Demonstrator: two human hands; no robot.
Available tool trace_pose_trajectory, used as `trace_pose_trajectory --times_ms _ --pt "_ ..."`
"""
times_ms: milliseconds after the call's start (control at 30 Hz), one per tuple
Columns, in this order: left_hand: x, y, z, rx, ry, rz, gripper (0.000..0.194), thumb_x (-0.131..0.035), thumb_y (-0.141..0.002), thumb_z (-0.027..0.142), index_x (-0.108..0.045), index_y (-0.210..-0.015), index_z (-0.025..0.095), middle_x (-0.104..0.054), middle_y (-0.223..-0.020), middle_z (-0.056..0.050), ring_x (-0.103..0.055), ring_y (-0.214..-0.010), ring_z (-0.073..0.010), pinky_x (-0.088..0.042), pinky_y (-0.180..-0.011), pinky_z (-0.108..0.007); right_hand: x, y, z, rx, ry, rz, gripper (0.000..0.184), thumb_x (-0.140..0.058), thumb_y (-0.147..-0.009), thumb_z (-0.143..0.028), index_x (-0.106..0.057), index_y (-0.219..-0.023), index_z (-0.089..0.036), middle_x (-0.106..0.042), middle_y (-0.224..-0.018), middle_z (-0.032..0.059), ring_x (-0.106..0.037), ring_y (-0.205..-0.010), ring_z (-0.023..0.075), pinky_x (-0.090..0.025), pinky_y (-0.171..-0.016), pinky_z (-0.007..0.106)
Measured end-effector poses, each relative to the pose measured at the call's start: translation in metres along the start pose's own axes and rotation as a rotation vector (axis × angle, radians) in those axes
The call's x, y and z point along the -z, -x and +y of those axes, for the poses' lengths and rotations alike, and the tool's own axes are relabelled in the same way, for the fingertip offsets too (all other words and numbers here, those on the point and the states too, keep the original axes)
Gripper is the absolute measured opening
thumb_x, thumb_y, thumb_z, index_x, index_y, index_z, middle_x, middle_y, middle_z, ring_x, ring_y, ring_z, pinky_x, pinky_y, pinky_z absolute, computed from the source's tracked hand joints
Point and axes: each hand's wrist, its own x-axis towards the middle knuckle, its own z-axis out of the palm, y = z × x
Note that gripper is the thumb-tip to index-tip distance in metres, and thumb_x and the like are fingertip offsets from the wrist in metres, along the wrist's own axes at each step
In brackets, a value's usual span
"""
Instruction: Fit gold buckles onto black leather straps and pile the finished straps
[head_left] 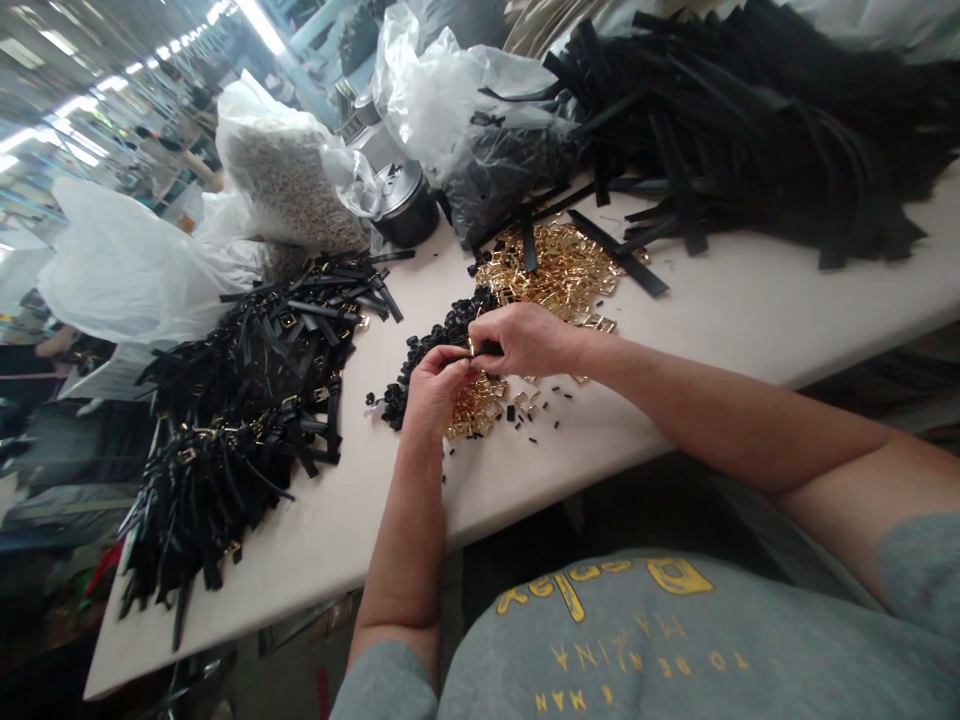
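Note:
Both hands meet over the middle of the table, fingertips close together. My left hand (439, 385) pinches one part of a short black strap (490, 348), and my right hand (525, 338) has its fingers closed round another part. A glint of gold shows between the fingertips, too small to make out fully. Under and behind the hands lie gold buckles (559, 270), heaped at the back, with a smaller heap (474, 410) in front. Small black loops (450, 330) are piled just left of the hands.
Finished-looking black straps with buckles (247, 400) cover the table's left side. Long black strips (750, 130) are stacked at the back right. Plastic bags (277, 170) and a dark round tin with a metal top (405, 205) stand at the back. The white table (397, 490) has its front edge near my body.

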Motion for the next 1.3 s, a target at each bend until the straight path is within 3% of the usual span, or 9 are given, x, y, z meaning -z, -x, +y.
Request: trace_pose_trajectory --times_ms 200,467,700,1000,1133,1300 --pt "0.004 -0.002 0.000 0.032 0.067 -0.009 0.028 -0.084 -0.054 0.020 -0.066 -0.075 0.017 -0.068 -0.069 0.002 -0.065 -0.061 -0.0090 -0.057 -0.066 -0.022 0.001 -0.002 0.008 0.002 -0.197 -0.052 0.009 -0.065 -0.081 -0.024 -0.069 -0.081 -0.015 -0.065 -0.075 0.0012 -0.052 -0.067 0.0119 -0.035 -0.064 0.025" --pt "0.005 -0.002 0.004 0.095 0.165 0.010 0.021 -0.080 -0.069 0.025 -0.067 -0.082 0.016 -0.070 -0.069 0.001 -0.067 -0.059 -0.0075 -0.055 -0.056 -0.014 0.007 -0.005 0.018 -0.076 -0.540 -0.167 0.008 -0.063 -0.081 -0.022 -0.065 -0.080 -0.014 -0.055 -0.064 -0.0039 -0.043 -0.057 0.0074 -0.033 -0.055 0.023" --pt "0.002 -0.001 0.001 0.109 0.143 0.002 0.026 -0.085 -0.065 0.026 -0.068 -0.081 0.015 -0.070 -0.069 0.000 -0.068 -0.059 -0.0088 -0.055 -0.055 -0.015 0.008 -0.005 0.024 -0.044 -0.487 -0.210 0.007 -0.064 -0.079 -0.021 -0.064 -0.075 -0.015 -0.054 -0.061 -0.0045 -0.043 -0.056 0.0074 -0.032 -0.055 0.023" --pt "0.000 -0.001 -0.003 0.056 0.096 -0.032 0.032 -0.089 -0.054 0.026 -0.065 -0.072 0.015 -0.068 -0.069 0.001 -0.066 -0.060 -0.0088 -0.056 -0.063 -0.019 0.011 -0.002 0.020 0.001 -0.259 -0.149 0.006 -0.067 -0.077 -0.022 -0.070 -0.075 -0.017 -0.064 -0.068 -0.0015 -0.051 -0.062 0.0093 -0.035 -0.061 0.025" --pt "0.002 -0.001 -0.001 0.072 0.108 -0.032 0.032 -0.089 -0.054 0.023 -0.063 -0.072 0.016 -0.066 -0.067 0.003 -0.065 -0.059 -0.0070 -0.055 -0.063 -0.017 0.014 -0.001 0.016 0.001 -0.350 -0.148 0.009 -0.065 -0.077 -0.021 -0.071 -0.078 -0.015 -0.064 -0.068 -0.0007 -0.051 -0.062 0.0094 -0.036 -0.061 0.024" --pt "0.000 0.002 0.001 0.120 0.131 -0.049 0.034 -0.089 -0.052 0.021 -0.061 -0.072 0.017 -0.066 -0.067 0.004 -0.064 -0.058 -0.0057 -0.053 -0.059 -0.014 0.022 -0.001 0.017 -0.065 -0.468 -0.261 0.016 -0.057 -0.078 -0.014 -0.072 -0.085 -0.014 -0.065 -0.070 -0.0001 -0.050 -0.059 0.0082 -0.036 -0.056 0.023"
